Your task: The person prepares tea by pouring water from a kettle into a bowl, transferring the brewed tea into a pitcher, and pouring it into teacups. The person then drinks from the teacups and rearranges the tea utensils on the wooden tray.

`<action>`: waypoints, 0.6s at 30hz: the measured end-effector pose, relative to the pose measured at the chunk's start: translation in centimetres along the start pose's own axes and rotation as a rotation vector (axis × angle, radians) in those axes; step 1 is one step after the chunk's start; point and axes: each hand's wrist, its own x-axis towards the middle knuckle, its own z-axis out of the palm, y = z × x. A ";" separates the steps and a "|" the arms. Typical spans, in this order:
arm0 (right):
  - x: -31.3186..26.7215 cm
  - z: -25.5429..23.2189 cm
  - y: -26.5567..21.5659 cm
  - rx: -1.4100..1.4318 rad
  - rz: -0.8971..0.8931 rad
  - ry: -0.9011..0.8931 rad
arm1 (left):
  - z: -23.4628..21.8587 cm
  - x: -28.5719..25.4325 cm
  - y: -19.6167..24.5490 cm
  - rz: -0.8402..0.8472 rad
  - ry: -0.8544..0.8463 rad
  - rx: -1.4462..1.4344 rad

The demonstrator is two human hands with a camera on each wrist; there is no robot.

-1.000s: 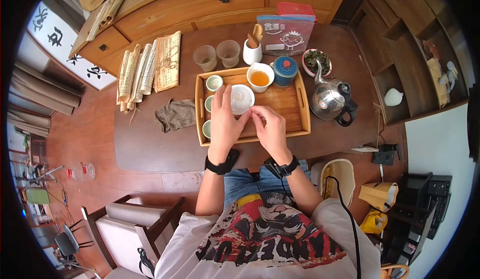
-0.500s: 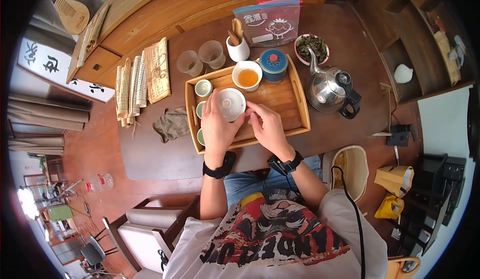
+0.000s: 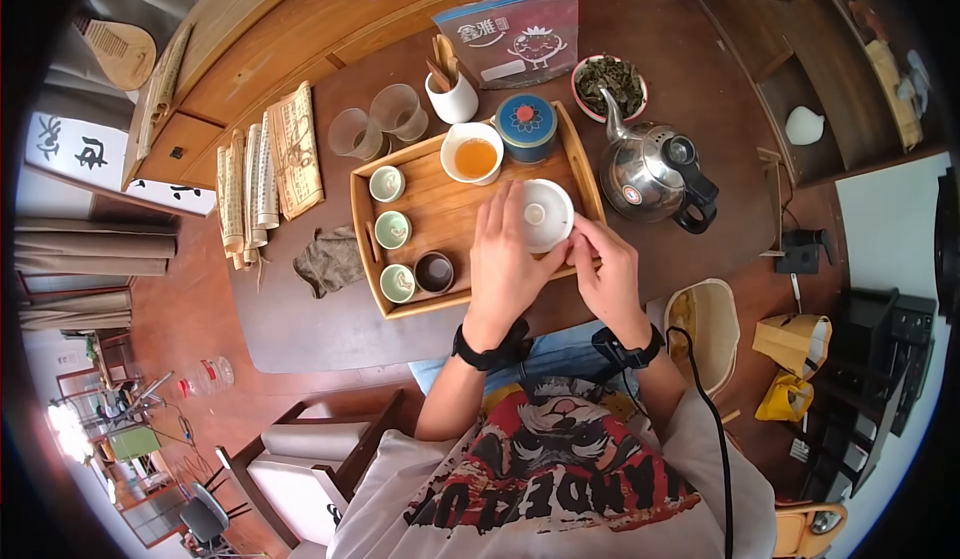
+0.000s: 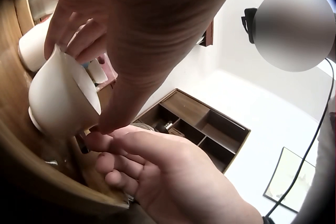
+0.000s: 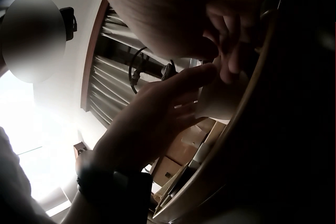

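A white gaiwan (image 3: 548, 217) sits within my left hand (image 3: 505, 264), over the right front of the wooden tray (image 3: 455, 204). The left fingers and thumb span its flared rim. In the left wrist view the white bowl (image 4: 60, 95) leans, with its foot close over the tray. My right hand (image 3: 615, 269) brings its fingertips to the near right rim, by the left thumb; whether they pinch anything I cannot tell. Left of the hands stand pale green cups (image 3: 393, 230) and a dark cup (image 3: 434, 273). A white pitcher of amber tea (image 3: 474, 156) is behind the gaiwan.
A blue tea canister (image 3: 526, 129) occupies the tray's back right corner. Beyond the tray are a steel kettle (image 3: 650, 174), a bowl of leaves (image 3: 612, 87), plastic cups (image 3: 398, 114) and a white utensil holder (image 3: 452, 99). A crumpled cloth (image 3: 328, 261) lies left of it.
Both hands have moved right across the tray with the gaiwan. The dark cup and two green cups are now uncovered. The head view has also shifted.
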 end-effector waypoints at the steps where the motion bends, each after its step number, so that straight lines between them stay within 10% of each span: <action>1: 0.0 -0.2 0.2 0.006 0.032 0.008 | 0.4 0.3 0.2 0.007 -0.003 -0.016; 18: 0.5 -0.3 1.4 -0.062 0.070 -0.028 | 2.6 1.4 0.3 0.053 0.041 -0.023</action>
